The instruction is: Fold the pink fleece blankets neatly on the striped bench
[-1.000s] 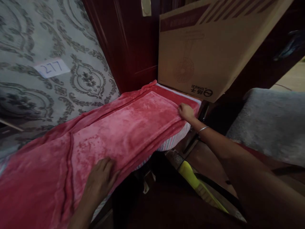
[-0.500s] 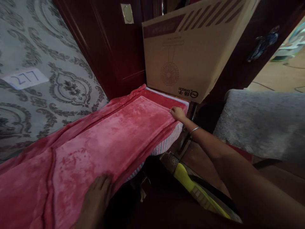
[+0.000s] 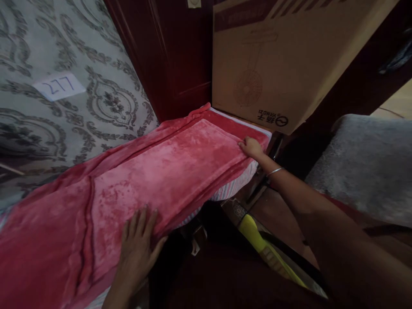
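A pink-red plush cloth (image 3: 167,163) lies in long folded layers over a narrow surface; I cannot tell whether it is a blanket or a garment. Beneath it a striped cloth (image 3: 236,184) shows along the near edge. My left hand (image 3: 140,240) rests on the near side of the plush cloth, fingers spread and thumb apart. At the far right corner, my right hand (image 3: 252,147), with a bracelet (image 3: 275,171) on its wrist, has its fingers bent and closed on the edge of the upper layer.
A large cardboard box (image 3: 267,73) with a fan drawing stands behind the far end. Patterned wallpaper (image 3: 112,103) bearing a "277" label (image 3: 60,87) borders the left. A grey furry cover (image 3: 370,167) is on the right. A yellow-green brush-like object (image 3: 264,244) lies below.
The view has shifted, moving the scene to the right. My left hand's fingers have spread wider on the cloth. My right hand stays at the same corner.
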A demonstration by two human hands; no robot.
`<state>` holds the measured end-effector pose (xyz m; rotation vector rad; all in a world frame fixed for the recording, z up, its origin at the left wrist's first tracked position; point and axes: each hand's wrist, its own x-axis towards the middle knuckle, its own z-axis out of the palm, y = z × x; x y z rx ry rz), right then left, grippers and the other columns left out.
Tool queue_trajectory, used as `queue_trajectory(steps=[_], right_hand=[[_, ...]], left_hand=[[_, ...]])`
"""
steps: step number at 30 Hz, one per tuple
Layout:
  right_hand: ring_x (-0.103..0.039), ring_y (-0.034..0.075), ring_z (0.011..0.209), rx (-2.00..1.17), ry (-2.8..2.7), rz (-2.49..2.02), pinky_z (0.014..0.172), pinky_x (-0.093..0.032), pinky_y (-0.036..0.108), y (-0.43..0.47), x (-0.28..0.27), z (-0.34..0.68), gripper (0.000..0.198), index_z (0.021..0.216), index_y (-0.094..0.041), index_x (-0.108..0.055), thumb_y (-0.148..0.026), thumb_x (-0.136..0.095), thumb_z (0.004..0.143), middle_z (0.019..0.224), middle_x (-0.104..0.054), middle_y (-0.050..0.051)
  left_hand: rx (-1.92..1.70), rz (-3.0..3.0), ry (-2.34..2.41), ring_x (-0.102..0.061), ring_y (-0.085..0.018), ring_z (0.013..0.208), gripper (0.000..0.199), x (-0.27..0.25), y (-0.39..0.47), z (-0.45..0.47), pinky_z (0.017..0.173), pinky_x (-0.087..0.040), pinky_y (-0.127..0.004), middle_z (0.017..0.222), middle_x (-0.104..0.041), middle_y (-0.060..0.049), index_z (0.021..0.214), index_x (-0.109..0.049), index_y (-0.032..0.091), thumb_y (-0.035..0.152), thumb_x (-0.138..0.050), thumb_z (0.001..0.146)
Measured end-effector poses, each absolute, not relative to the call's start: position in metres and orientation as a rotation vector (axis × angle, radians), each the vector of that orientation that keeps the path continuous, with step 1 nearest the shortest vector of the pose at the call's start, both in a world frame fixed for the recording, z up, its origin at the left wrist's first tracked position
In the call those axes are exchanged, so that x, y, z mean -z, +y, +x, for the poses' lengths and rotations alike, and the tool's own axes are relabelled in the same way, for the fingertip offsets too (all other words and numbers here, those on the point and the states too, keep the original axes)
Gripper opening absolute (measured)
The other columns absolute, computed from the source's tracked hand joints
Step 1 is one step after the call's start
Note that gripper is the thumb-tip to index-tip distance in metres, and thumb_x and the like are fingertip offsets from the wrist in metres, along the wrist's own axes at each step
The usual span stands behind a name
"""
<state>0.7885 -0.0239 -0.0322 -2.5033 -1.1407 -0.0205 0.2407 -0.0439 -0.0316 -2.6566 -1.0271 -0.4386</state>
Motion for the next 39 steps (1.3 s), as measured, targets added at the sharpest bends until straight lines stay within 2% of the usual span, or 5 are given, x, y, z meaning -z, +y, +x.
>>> queue_trajectory(steps=[10,15,19,27,39], right_hand=[[-0.067,0.031,0.108,-0.005,-1.074,-2.552,0.086,-0.049,0.035,-0.035,0.043,0.789,0.035,0.123,-0.011,-0.065,-0.032,-0.047,0.102,0.116,-0.072,0.021],[-0.067,0.029,0.113,-0.043,-1.101,-2.563,0.088,-0.049,0.032,-0.035,0.039,0.786,0.037,0.128,-0.012,-0.065,-0.031,-0.049,0.101,0.120,-0.072,0.019],[-0.067,0.029,0.115,-0.064,-1.114,-2.564,0.089,-0.049,0.032,-0.035,0.034,0.785,0.040,0.133,-0.012,-0.064,-0.031,-0.048,0.102,0.123,-0.071,0.019],[-0.067,0.028,0.114,-0.077,-1.081,-2.540,0.088,-0.049,0.030,-0.034,0.035,0.784,0.041,0.132,-0.012,-0.065,-0.036,-0.049,0.102,0.123,-0.072,0.019],[-0.067,0.028,0.112,-0.087,-1.046,-2.510,0.089,-0.049,0.031,-0.035,0.040,0.789,0.039,0.129,-0.016,-0.068,-0.037,-0.048,0.103,0.120,-0.073,0.016]], left_hand=[[0.286,-2.647,-1.273,-0.024,-0.041,0.154,0.053,0.045,-0.046,0.238,0.118,-0.029,-0.066,0.165,-0.035,-0.012,0.150,-0.051,0.024,0.034,-0.045,0.099],[0.399,-2.680,-1.251,-0.041,-0.040,0.146,0.050,0.033,-0.040,0.250,0.114,-0.037,-0.063,0.156,-0.048,-0.017,0.142,-0.058,0.018,0.039,-0.046,0.098],[0.568,-2.818,-0.963,-0.060,-0.031,0.127,0.040,0.015,-0.029,0.314,0.107,-0.049,-0.050,0.135,-0.066,-0.018,0.131,-0.063,0.013,0.030,-0.047,0.099],[0.351,-2.971,-0.621,-0.058,-0.030,0.113,0.027,-0.003,-0.018,0.479,0.094,-0.049,-0.044,0.122,-0.065,-0.015,0.119,-0.062,0.015,0.026,-0.060,0.093],[0.280,-2.967,-0.607,-0.058,-0.027,0.107,0.018,0.027,-0.013,0.512,0.092,-0.048,-0.042,0.116,-0.066,-0.014,0.106,-0.065,0.015,0.013,-0.052,0.094]])
